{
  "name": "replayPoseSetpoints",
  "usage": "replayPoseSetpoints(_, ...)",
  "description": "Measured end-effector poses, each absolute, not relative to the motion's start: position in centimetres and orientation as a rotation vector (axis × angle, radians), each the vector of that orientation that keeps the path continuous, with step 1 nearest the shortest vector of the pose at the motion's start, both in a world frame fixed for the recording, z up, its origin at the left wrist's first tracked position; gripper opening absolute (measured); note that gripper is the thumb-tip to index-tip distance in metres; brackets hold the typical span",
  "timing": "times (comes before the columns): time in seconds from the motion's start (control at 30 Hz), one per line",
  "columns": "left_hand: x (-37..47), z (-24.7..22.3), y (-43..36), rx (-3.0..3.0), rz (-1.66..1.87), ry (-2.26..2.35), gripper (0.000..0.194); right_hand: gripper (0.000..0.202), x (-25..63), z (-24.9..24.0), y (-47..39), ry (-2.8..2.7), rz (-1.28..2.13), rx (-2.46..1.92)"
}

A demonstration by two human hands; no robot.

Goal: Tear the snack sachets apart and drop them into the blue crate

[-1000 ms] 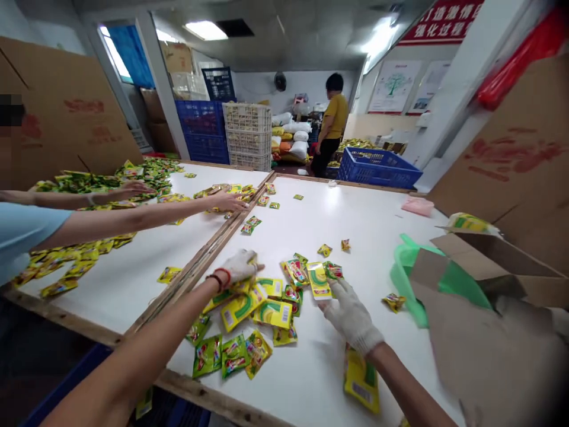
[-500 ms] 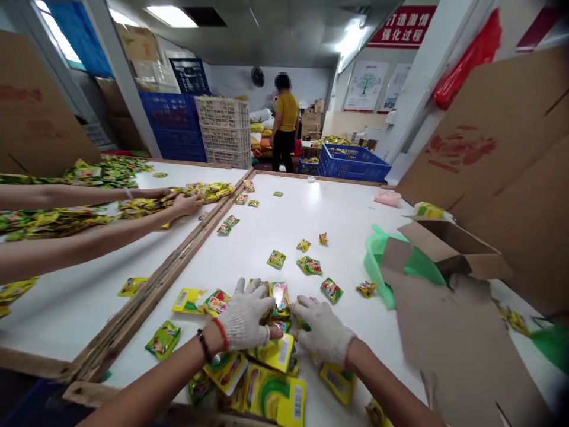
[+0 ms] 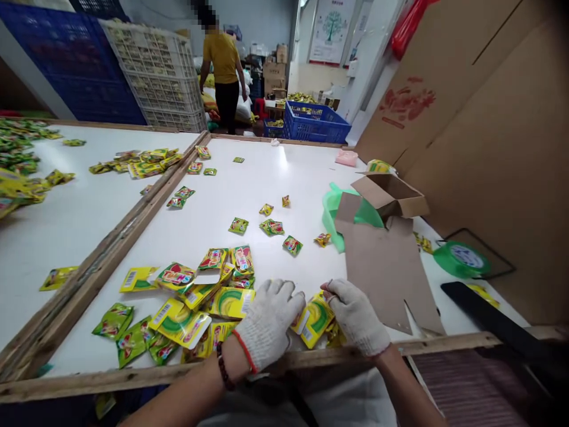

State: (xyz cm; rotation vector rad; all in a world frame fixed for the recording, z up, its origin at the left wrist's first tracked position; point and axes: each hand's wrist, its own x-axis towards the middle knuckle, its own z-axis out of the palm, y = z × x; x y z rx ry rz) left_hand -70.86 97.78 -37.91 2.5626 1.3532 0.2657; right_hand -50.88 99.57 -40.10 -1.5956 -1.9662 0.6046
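Observation:
Both hands wear white knit gloves at the table's front edge. My left hand (image 3: 272,320) lies palm down beside a pile of yellow packets (image 3: 231,301), its fingers bent and close together; whether it holds anything is hidden. To its right, my right hand (image 3: 355,317) has its fingers curled at a yellow packet (image 3: 316,320), with more packets partly hidden beneath. Red-and-green packets (image 3: 176,276) top the pile on the left. Green packets (image 3: 113,320) lie at its lower left. Several small packets (image 3: 272,226) are scattered beyond the hands.
Wooden strips (image 3: 146,219) divide and edge the white table. At right are a green basin (image 3: 331,213), flat cardboard (image 3: 377,267), an open carton (image 3: 393,193) and a green tape roll (image 3: 462,259). A person in a yellow top (image 3: 222,59) stands beyond, near blue crates (image 3: 315,121).
The view has turned right and downward. My hands have come back to the table's front edge, right of the main pile. The co-worker's arms at the left are out of view.

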Motion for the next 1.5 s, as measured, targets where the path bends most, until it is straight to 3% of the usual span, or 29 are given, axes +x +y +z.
replayPoseSetpoints(0.13,-72.2,-39.2,99.4,2.591,0.216,1.244,0.033,0.020,-50.5,-40.3,98.8,-1.907,0.651,-1.551)
replayPoseSetpoints(0.23,-73.2,-39.4,100.2,2.280,0.551,1.393,0.024,0.023,-50.9,-40.7,98.3,-1.763,0.641,-1.518)
replayPoseSetpoints(0.37,-72.8,-38.7,99.1,1.678,0.961,1.317,0.027,0.038,-53.4,-40.4,97.6,-1.512,0.961,-1.402)
replayPoseSetpoints(0.53,-71.2,-40.3,96.1,1.394,1.002,1.356,0.038,0.027,-56.1,-40.4,96.8,-1.575,1.075,-1.423)
replayPoseSetpoints(0.67,-71.3,-41.6,95.2,1.244,1.058,1.299,0.037,0.034,-56.4,-42.2,95.7,-1.421,1.203,-1.351)
replayPoseSetpoints(0.83,-72.2,-40.8,95.9,1.092,0.982,1.077,0.051,0.026,-56.0,-43.5,94.9,-1.494,0.964,-1.356)
replayPoseSetpoints(1.13,-72.7,-42.6,94.6,1.096,1.165,1.144,0.033,0.030,-55.1,-42.8,95.3,-1.684,0.937,-1.372)
replayPoseSetpoints(1.27,-72.9,-41.6,95.0,1.472,1.026,1.273,0.014,0.020,-54.7,-41.8,95.7,-1.770,0.938,-1.345)
replayPoseSetpoints(1.37,-72.8,-40.5,95.7,1.593,0.904,1.245,0.010,0.012,-54.5,-40.6,96.9,-1.770,1.008,-1.361)
replayPoseSetpoints(1.5,-72.2,-40.9,96.2,1.422,0.931,1.191,0.010,0.034,-54.6,-39.7,99.0,-1.658,1.265,-1.212)
